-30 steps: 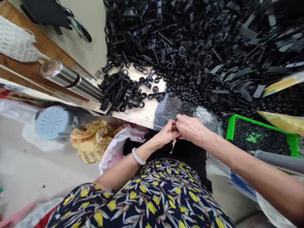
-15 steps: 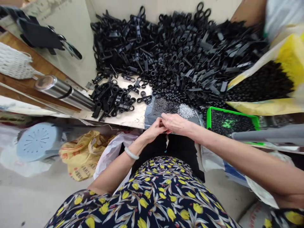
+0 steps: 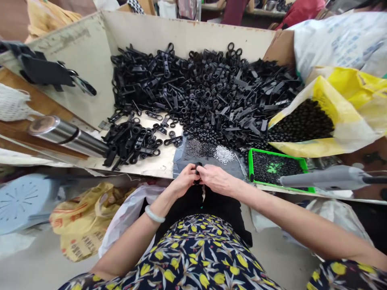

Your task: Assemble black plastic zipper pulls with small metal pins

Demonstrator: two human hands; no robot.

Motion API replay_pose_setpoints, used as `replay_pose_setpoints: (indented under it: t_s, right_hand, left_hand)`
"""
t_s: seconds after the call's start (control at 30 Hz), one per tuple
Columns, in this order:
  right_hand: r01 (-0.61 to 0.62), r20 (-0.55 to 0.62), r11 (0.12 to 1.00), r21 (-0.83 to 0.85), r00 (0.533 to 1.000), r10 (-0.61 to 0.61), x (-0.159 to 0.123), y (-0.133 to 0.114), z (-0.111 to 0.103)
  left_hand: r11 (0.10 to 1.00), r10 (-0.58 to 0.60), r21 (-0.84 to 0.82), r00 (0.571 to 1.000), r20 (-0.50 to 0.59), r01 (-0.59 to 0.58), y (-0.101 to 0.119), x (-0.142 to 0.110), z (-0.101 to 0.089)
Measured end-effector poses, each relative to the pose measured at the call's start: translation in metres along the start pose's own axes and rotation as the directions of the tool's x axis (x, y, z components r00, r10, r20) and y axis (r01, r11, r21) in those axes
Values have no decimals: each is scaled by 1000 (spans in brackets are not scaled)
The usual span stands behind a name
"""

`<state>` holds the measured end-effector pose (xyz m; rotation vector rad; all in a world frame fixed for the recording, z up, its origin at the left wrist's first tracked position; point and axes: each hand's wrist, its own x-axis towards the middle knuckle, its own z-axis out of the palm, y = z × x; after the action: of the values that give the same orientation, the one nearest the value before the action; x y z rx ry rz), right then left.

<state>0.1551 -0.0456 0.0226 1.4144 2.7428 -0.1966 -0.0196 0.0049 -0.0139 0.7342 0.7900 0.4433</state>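
Observation:
My left hand (image 3: pixel 185 179) and my right hand (image 3: pixel 217 180) meet at the near edge of the work board (image 3: pixel 157 163), fingers pinched together on a small black plastic part (image 3: pixel 198 166) between them. Just beyond my fingers lie a heap of small silver pins (image 3: pixel 224 154) and a darker heap of pins (image 3: pixel 199 148) on a grey sheet. A small pile of black clip parts (image 3: pixel 133 141) lies to the left. A huge heap of black plastic parts (image 3: pixel 205 92) fills the board behind.
A green tray (image 3: pixel 276 167) of tiny black pieces sits right of my hands, with a grey tool handle (image 3: pixel 323 179) across it. A yellow bag (image 3: pixel 329 117) of black beads lies at right. A steel cylinder (image 3: pixel 68 136) and a yellow sack (image 3: pixel 81 219) are at left.
The view has tilted up, showing the back wall of the board. My hands have stayed together at the board's edge, and a black part now shows between the fingers.

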Motion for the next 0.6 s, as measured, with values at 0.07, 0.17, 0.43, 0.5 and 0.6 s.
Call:
replay_pose_setpoints:
  t_s: [0.07, 0.17, 0.43, 0.5, 0.6]
  right_hand:
    - [-111, -59, 993, 28, 992, 112, -3, 26, -15]
    - [-523, -266, 851, 41, 815, 514, -7, 78, -36]
    - [-727, -337, 685, 55, 632, 698, -1, 154, -28]
    - [-691, -399, 710, 133, 619, 677, -5, 161, -24]
    - [-648, -528, 732, 208, 556, 642, -15, 166, -21]
  left_hand:
    - [1000, 5, -11, 1000, -21, -5, 0, 0, 2]
    - [998, 63, 24, 996, -56, -62, -2, 2, 6]
    - [991, 89, -89, 986, -140, -102, 6, 15, 18]
    - [988, 45, -143, 992, -115, -62, 10, 15, 19]
    - [977, 21, -209, 997, -81, -38, 14, 13, 19]
